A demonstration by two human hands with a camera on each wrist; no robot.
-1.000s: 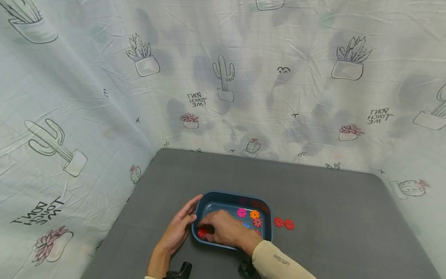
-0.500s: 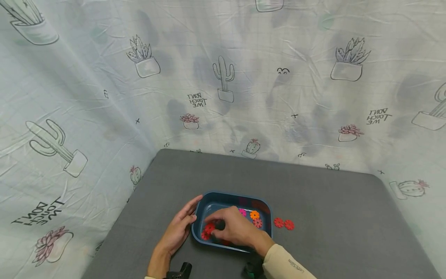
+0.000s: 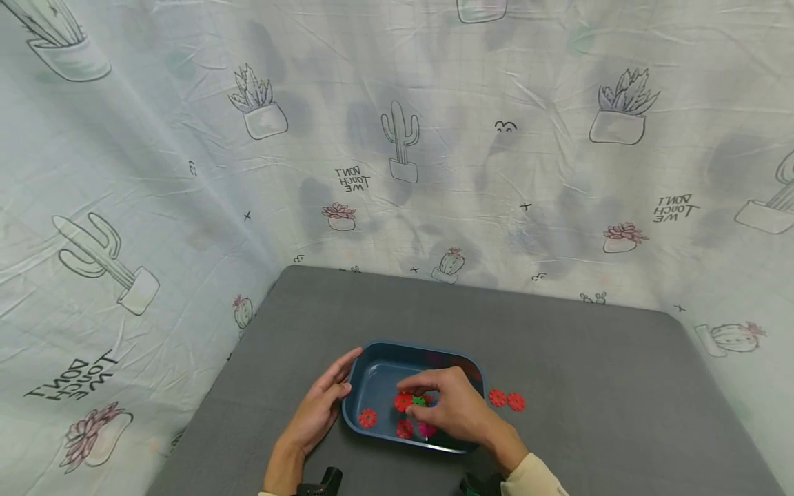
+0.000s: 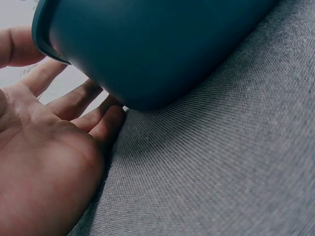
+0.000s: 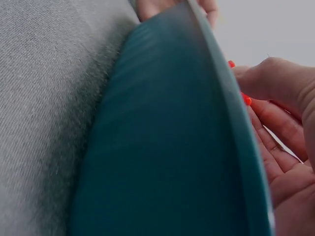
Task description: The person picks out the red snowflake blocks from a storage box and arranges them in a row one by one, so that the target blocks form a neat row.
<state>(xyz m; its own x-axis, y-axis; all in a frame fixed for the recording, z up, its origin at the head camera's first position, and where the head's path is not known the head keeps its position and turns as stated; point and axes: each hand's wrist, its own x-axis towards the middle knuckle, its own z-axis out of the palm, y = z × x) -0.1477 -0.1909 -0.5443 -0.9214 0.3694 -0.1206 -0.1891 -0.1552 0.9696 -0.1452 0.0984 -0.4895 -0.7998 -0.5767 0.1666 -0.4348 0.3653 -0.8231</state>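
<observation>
Blue tray (image 3: 372,375) sits near front-centre of the grey table (image 3: 589,386), w/ its long side running left-right. L hand (image 3: 319,406) lies flat against tray's left wall, fingers straight and fairly close together, thumb up by the far-left corner rim; left wrist view shows the fingers (image 4: 78,101) touching the rounded lower edge of the wall, palm on the cloth, not curled round anything. R hand (image 3: 455,410) is inside the tray over its right half, fingertips bent in narrow and pinching a red gear disc (image 3: 403,401) w/ a green disc (image 3: 419,400) just beside it, touching or nearly so; can't tell if the green one is gripped too. Right wrist view shows only a sliver of red (image 5: 246,100) between fingers above the tray's rim (image 5: 231,113). Loose in the tray: another red disc (image 3: 368,417) near the left-front corner, a red one (image 3: 404,428) and a pink one (image 3: 425,430) by the front wall, partly under the R hand. Outside, two red discs (image 3: 505,399) lie side by side on the table just right of the tray's right wall, apart from it. Open table far side and to the right; front edge close to the tray. Cactus-print sheet (image 3: 397,138) hangs along back and left edges.
</observation>
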